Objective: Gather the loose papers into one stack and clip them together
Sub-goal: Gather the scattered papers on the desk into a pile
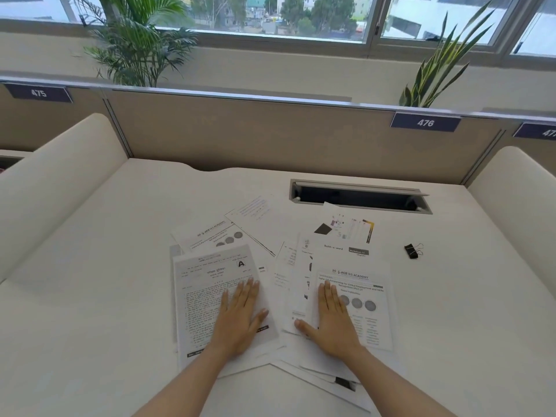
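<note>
White worktop [90, 296] fills the lower two thirds of the frame, with raised cream side dividers at left and right edges. Beige partition panel [270, 130] runs across the middle, and a window strip [270, 19] sits along the top. Palm plant [135, 46] is at upper left and a spiky-leaf plant [436, 64] at upper right, both behind the partition.

Loose papers [288, 266] are spread in an untidy overlapping patch at centre and lower centre of the frame, not stacked, edges at different angles. Dense-text sheet [204, 296] marked with a boxed "A" lies left of centre. Sheet headed "IAS ACADEMY" [373, 320], with three grey circles, lies right of centre on top of other pages. A second copy of that header shows further up, partly covered. A colour-printed page [352, 227] sits at the top right of the patch.

Cable slot [358, 197], dark and rectangular, sits in the worktop right of centre, just above the papers.

Left hand [240, 317] lies flat, palm down on the dense-text sheet, fingers straight and together, grasping nothing. Right hand [334, 320] lies flat on the left edge of the academy sheet, fingers straight, thumb out over a neighbouring page, grasping nothing.

Number plates "475" [39, 93] and "476" [425, 122] are on the partition.

Black binder clip [411, 251] lies right of the papers, apart from them, untouched.
</note>
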Available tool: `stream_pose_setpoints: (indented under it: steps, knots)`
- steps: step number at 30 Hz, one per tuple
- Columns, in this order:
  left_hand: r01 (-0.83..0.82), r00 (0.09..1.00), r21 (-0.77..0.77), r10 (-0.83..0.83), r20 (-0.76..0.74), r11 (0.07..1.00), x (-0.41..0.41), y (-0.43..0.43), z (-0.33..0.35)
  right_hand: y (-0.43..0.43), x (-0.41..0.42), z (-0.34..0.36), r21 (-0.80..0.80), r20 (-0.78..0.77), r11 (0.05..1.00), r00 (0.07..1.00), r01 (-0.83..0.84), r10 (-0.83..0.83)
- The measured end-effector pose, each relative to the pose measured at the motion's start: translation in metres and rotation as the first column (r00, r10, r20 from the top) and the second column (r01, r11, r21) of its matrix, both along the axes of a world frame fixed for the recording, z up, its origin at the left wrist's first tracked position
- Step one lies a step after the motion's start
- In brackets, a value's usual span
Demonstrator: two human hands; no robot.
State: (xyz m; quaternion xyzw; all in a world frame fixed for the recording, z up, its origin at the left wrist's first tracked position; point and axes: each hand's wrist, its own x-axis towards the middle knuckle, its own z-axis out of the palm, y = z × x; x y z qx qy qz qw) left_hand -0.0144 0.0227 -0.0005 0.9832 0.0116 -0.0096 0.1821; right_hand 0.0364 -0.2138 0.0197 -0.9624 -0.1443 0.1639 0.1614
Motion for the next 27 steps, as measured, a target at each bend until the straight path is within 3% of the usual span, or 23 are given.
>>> stream_pose_setpoints:
  steps: [6,12,19,27]
  knots:
    - [-0.253,0.967,-0.018,0.253,-0.019,0.967,-0.017,0.028,0.011,0.012,-0.008,-0.004,-0.055,0.001,0.991,0.992,0.125,-0.125]
    - [-0.598,0.8,-0.175,0.574,-0.173,0.782,-0.036,0.03,0.015,0.018,-0.013,-0.001,-0.058,0.03,0.991,0.993,0.119,-0.117]
    - [-0.74,0.669,-0.123,0.704,-0.239,0.661,-0.043,0.024,0.026,0.03,-0.015,0.007,-0.047,-0.019,0.991,0.992,0.122,-0.123]
    - [-0.706,0.708,-0.219,0.662,-0.248,0.673,-0.046,0.036,0.033,0.047,-0.022,0.016,-0.225,0.053,0.974,0.998,-0.006,0.018]
